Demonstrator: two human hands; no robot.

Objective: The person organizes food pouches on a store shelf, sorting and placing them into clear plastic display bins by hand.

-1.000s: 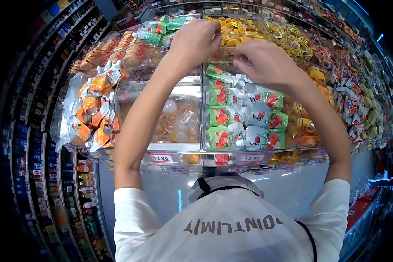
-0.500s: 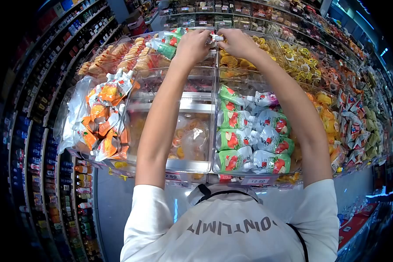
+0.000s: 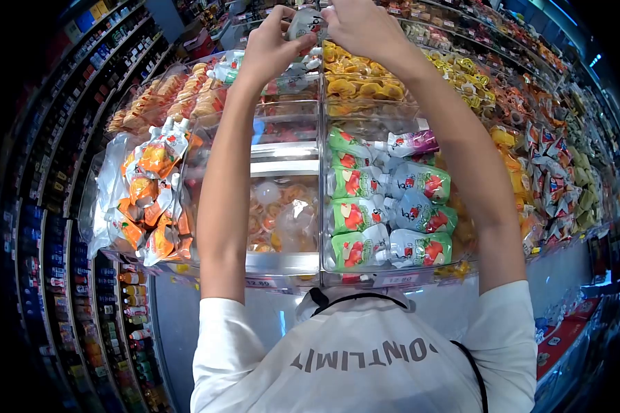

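At the top of the view my left hand (image 3: pixel 270 47) grips a pale spouted pouch (image 3: pixel 306 26) between thumb and fingers. My right hand (image 3: pixel 365 26) is closed at the pouch's right edge, its fingertips partly cut off by the frame's top. Below, a clear bin holds rows of green and white pouches (image 3: pixel 355 219) and grey-green pouches (image 3: pixel 420 213), with one purple pouch (image 3: pixel 410 142) at the back. Orange pouches (image 3: pixel 160 160) lie heaped in the bin on the left. More pouches (image 3: pixel 226 67) rest behind my left forearm.
Yellow packaged snacks (image 3: pixel 365 88) fill bins at the back centre. Red and white packets (image 3: pixel 550 172) stand in the bins on the right. A white divided compartment (image 3: pixel 282 261) lies between my forearms. Shelves of bottles (image 3: pixel 136 300) line the left side.
Both hands have moved up and forward since the earliest frame. The pale pouch now shows between them. A purple pouch shows at the back of the green pouches' bin, where my right hand was.
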